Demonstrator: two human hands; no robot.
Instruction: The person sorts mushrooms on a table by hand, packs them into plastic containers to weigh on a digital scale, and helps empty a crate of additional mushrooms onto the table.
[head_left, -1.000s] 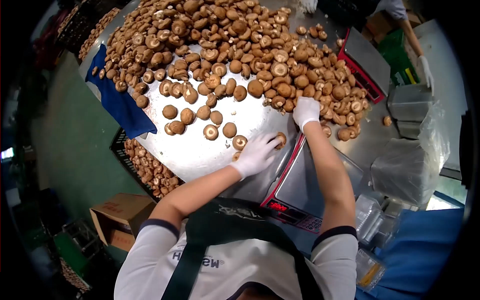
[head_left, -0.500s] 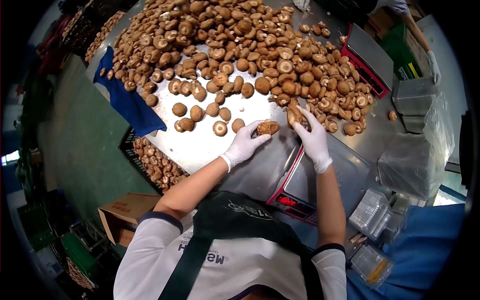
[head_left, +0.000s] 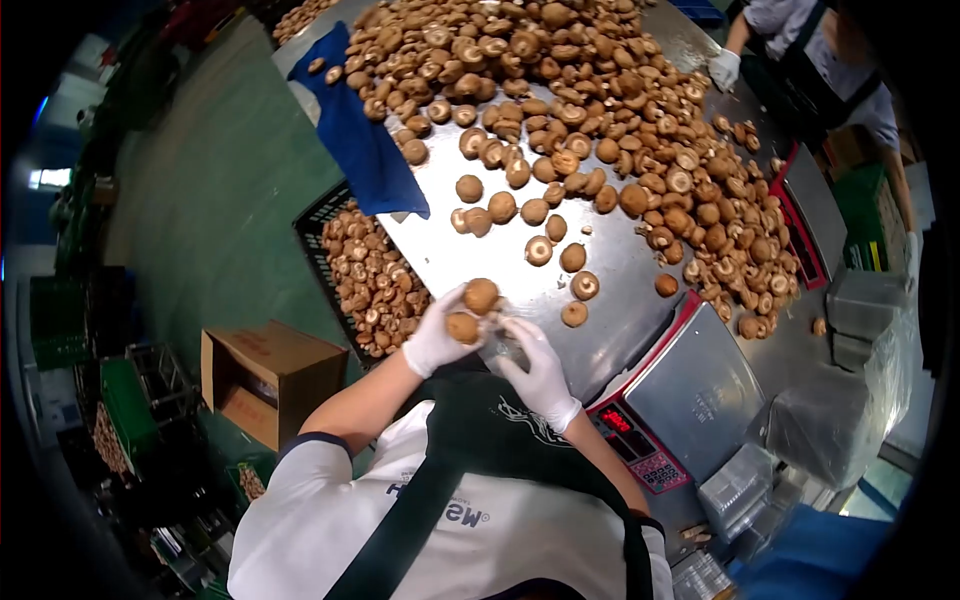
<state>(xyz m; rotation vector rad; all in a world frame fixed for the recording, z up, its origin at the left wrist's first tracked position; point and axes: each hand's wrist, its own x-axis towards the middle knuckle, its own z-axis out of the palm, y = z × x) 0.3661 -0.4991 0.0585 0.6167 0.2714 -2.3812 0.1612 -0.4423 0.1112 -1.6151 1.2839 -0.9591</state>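
Note:
Both hands wear white gloves. My left hand (head_left: 440, 335) holds two brown mushrooms, an upper one (head_left: 481, 296) and a lower one (head_left: 462, 327), near the table's front edge. Close on its right, my right hand (head_left: 538, 370) has its fingers bent toward them; what lies between its fingertips is blurred. Beyond the hands, single mushrooms (head_left: 538, 250) are scattered on the metal table (head_left: 480, 262), in front of a large mushroom pile (head_left: 600, 90). To the right stands a red scale (head_left: 700, 390) with a bare metal plate and a lit display.
A black crate of mushrooms (head_left: 372, 285) stands at the table's left edge, below a blue cloth (head_left: 365, 150). An open cardboard box (head_left: 275, 380) is at lower left. Clear plastic trays (head_left: 738, 490) and bagged containers (head_left: 825, 420) are at right. Another person's gloved hand (head_left: 724, 69) rests at the far edge.
Both hands have moved from the pile and scale toward my body, and the mushrooms came along in my left hand. The view has shifted, showing more of the other person.

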